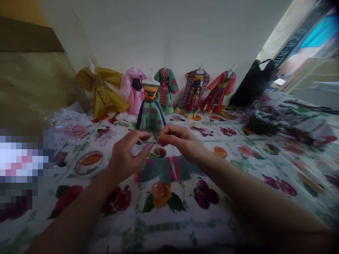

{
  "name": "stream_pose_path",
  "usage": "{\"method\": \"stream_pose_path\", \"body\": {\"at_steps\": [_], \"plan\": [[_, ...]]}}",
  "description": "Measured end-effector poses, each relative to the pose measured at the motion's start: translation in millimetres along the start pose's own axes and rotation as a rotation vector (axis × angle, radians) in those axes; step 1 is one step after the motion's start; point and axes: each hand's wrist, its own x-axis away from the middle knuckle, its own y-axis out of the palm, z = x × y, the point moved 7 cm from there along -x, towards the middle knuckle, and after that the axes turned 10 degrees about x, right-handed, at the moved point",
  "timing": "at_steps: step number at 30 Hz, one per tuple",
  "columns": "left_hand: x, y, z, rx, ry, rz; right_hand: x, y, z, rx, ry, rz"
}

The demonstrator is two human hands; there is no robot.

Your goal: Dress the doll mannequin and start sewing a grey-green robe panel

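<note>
My left hand [129,151] is over the table with its thumb and index finger apart, and I see nothing held between them. Close by on the right, my right hand [178,139] has its fingers curled into a pinch; what they hold, if anything, is too small to make out. Just behind both hands stands a doll dress with an orange bodice and a green flowered skirt [151,113], on a white doll-size stand. Beneath the hands, a flat green doll garment with red trim [156,168] lies on the cloth, partly covered by the right wrist.
A fruit-print tablecloth [169,224] covers the table. Several dressed stands line the wall, among them a yellow dress [106,91] and a pink dress [134,84]. Plastic packets [72,128] lie at left. A black bag [253,83] and a plastic-wrapped pile [275,121] are at right.
</note>
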Motion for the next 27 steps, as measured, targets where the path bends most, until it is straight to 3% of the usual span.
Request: {"method": "stream_pose_path", "body": {"at_steps": [3, 11, 19, 27], "plan": [[3, 7.1, 7, 0.032, 0.003, -0.03, 1, 6, 2, 0.025, 0.027, -0.016], [6, 14.8, 2, 0.091, -0.013, -0.067, 0, 15, 11, -0.017, 0.035, -0.086], [6, 18.8, -5, 0.197, -0.127, -0.079, -1, 15, 16, 0.023, 0.025, -0.09], [7, 29.1, -26, 0.473, -0.362, -0.097, -1, 15, 19, 0.089, 0.012, -0.089]]}}
